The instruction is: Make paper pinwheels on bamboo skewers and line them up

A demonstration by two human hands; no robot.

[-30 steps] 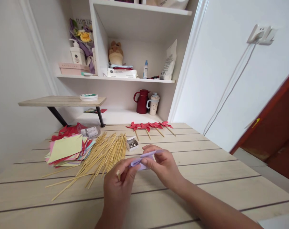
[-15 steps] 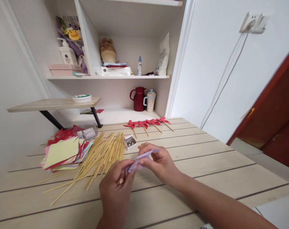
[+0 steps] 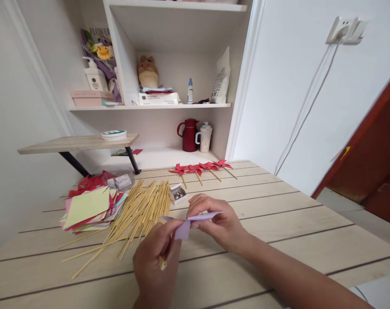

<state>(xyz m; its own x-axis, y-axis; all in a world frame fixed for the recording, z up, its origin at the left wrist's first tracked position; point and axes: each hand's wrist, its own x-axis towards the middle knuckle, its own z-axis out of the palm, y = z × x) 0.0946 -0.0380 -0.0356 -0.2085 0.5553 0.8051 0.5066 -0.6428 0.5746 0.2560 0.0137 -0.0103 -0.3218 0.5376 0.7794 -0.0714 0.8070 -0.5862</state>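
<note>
We see both hands meeting over the near middle of the table [image 3: 278, 214]. The left hand [image 3: 156, 266] keeps a closed grip around a thin wooden stick [image 3: 163, 262], whose blunt end shows between the fingers, and its fingertips pinch the lilac folded paper [image 3: 188, 223]. The right hand [image 3: 219, 223] closes thumb and fingers on the same paper from the other side, so the piece hangs just above the table between the two hands. To the left lies a loose heap of wooden sticks [image 3: 140, 210], beside a stack of coloured paper squares [image 3: 88, 206]. A small open box of pins [image 3: 178, 194] sits just beyond the hands. Four red pinwheels [image 3: 201, 168] lie in a row at the table's far edge.
</note>
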